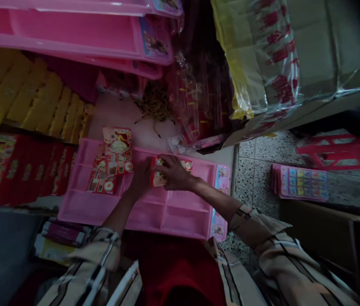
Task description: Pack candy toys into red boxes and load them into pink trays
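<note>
A small red printed box [158, 180] is between my two hands, above a pink compartment tray [144, 212]. My right hand [176, 173] lies over the box with its fingers bent around it. At the box's left end is my left hand [142, 177], closed against it; its fingertips are mostly hidden in shadow. Left of my hands, more red printed boxes [118, 146] with food pictures lie on the tray, partly overlapping.
Pink trays [78, 34] are stacked at the upper left. Yellow boxes [30, 93] and red boxes [33, 170] stand in rows at left. Rubber bands [156, 102] lie behind the tray. A taped carton [313, 51] overhangs at upper right. Pink cards [302, 182] sit at right.
</note>
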### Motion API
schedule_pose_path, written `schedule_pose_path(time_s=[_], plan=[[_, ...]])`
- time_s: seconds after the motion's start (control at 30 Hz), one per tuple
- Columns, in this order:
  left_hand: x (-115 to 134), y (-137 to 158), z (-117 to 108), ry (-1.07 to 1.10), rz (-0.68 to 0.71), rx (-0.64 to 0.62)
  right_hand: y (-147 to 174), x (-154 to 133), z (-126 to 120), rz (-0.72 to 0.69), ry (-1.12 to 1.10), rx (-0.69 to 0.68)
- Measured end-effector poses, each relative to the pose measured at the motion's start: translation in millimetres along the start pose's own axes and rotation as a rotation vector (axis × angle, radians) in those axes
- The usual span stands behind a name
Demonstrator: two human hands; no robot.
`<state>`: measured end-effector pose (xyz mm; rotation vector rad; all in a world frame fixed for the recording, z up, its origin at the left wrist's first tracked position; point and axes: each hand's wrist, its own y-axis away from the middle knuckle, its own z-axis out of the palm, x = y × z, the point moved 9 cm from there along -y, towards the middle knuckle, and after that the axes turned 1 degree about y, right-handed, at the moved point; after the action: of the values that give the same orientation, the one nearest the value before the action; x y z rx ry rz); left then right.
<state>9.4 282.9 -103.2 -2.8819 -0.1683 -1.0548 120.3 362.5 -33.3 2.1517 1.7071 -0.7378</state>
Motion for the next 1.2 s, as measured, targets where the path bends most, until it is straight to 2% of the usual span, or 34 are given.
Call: schedule_pose_path(time_s=[0.1, 0.2, 0.3, 0.4, 0.47, 0.53, 0.63, 0.7, 0.9, 1.07, 1.2], plan=[[-24, -16, 14, -0.153, -0.008, -0.006, 10, 17, 12, 0.063, 0.009, 0.020], [-39, -6, 8, -0.251, -0.026, 0.014, 34, 48, 22, 0.109, 0.011, 0.021], [-40, 4, 1, -0.283, -0.051, 0.046, 60, 70, 25, 0.120, 0.002, 0.042], [-37, 4, 1, -0.283, -0.048, 0.047, 67, 86, 17, 0.304, -0.031, 0.189], [-38, 3, 3, -0.288, -0.057, 0.028, 59, 85, 15, 0.455, -0.039, 0.273], [-41, 2, 4, -0.299, -0.065, 0.009, 42, 72, 16, 0.535, -0.035, 0.321], [-43, 4, 4, -0.304, -0.058, 0.008, 17, 50, 23, 0.510, -0.053, 0.321], [-43, 5, 4, -0.294, -0.058, 0.017, 13, 49, 29, 0.511, -0.071, 0.302], [-43, 6, 8, -0.296, -0.065, -0.019, 32, 65, 39, 0.525, 0.036, 0.217], [-41, 8, 9, -0.323, -0.085, -0.035, 32, 70, 53, 0.509, 0.130, 0.192], [-39, 11, 10, -0.345, -0.059, -0.019, 35, 63, 56, 0.529, 0.226, 0.177]])
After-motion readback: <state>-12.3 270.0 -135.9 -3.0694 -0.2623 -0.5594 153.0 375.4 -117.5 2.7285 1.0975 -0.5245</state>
